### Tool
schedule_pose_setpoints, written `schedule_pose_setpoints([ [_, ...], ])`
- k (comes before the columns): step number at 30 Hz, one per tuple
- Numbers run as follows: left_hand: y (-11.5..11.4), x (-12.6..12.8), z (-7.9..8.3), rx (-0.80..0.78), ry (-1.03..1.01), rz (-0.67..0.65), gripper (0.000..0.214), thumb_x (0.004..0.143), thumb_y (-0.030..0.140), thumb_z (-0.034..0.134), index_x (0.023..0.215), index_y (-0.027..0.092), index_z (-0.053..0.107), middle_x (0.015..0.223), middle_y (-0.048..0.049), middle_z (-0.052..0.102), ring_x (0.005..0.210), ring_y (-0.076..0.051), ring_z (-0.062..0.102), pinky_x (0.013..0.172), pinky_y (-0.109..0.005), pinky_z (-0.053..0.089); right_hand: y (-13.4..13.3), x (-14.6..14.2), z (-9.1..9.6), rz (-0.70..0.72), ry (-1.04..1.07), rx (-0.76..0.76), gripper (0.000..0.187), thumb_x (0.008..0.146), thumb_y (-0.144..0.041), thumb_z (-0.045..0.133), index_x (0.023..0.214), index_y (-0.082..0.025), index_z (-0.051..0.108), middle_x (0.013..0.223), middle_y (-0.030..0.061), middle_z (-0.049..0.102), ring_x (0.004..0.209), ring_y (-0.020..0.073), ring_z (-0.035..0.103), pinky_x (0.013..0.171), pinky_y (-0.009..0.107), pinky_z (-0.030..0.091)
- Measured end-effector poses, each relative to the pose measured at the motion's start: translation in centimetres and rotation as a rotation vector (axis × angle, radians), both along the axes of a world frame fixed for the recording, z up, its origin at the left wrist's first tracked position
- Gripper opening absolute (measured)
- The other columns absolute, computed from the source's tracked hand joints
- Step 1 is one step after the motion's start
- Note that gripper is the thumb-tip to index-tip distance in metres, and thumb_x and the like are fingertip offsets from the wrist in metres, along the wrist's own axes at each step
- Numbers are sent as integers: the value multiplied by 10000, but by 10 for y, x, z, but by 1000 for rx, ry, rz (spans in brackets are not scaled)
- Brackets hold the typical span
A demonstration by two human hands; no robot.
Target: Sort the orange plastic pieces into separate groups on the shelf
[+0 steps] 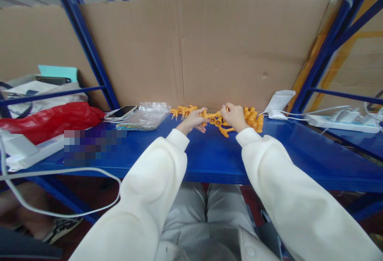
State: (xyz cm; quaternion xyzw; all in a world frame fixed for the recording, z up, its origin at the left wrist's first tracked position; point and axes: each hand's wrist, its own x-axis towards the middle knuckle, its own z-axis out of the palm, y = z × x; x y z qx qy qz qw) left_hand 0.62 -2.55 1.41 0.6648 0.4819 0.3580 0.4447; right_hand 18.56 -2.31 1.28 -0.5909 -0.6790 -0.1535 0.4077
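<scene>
1. Head view: the left hand [193, 122] grips one end of a yellow piece [213, 115]; the right hand [235, 116] pinches its other end, so it spans between them.
2. Yellow heap [259, 122] just right of the right hand, on the blue desk [214, 157].
3. Yellow figures [182, 111] beside the left hand.

SURFACE: your blue shelf [215, 165] is spanning the space before you | LEFT: a red bag [56, 119] is lying behind a power strip [36, 152]; a phone [124, 111] is resting on a white cable [112, 118], beside clear bags [148, 118] | MIDDLE: orange pieces [253, 119] are lying along the back | RIGHT: a white packet [280, 101] is sitting near the back
</scene>
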Motion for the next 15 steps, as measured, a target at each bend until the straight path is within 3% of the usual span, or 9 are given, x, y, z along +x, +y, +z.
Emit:
schedule_pose_setpoints([
  [5,5,-8,1,-117,33,-56,790,823,85,661,1549,208,374,714,18,646,443,-107,605,584,-312,627,-2,0,-3,42,-111,10,258,894,-280,463,682,-205,589,590,63,610,609,198,581,598,297,277],
  [8,7,-7,-3,-54,36,-54,768,832,100,662,1539,198,378,712,19,637,454,-116,605,595,-325,622,-3,2,-4,89,-120,36,257,897,-299,463,686,-210,578,584,58,601,615,197,579,596,292,280],
  [12,13,-2,-16,209,105,60,713,873,124,620,1536,150,359,721,6,630,516,-155,633,664,-388,620,1,8,-9,162,27,8,245,887,-334,474,677,-226,537,585,36,572,623,191,564,609,290,306],
  [15,21,-2,-26,555,191,164,642,857,108,611,1473,162,440,871,-49,699,721,-198,699,859,-437,591,7,8,-16,260,324,-119,294,869,-407,505,628,-241,480,548,13,516,583,180,519,593,294,332],
])
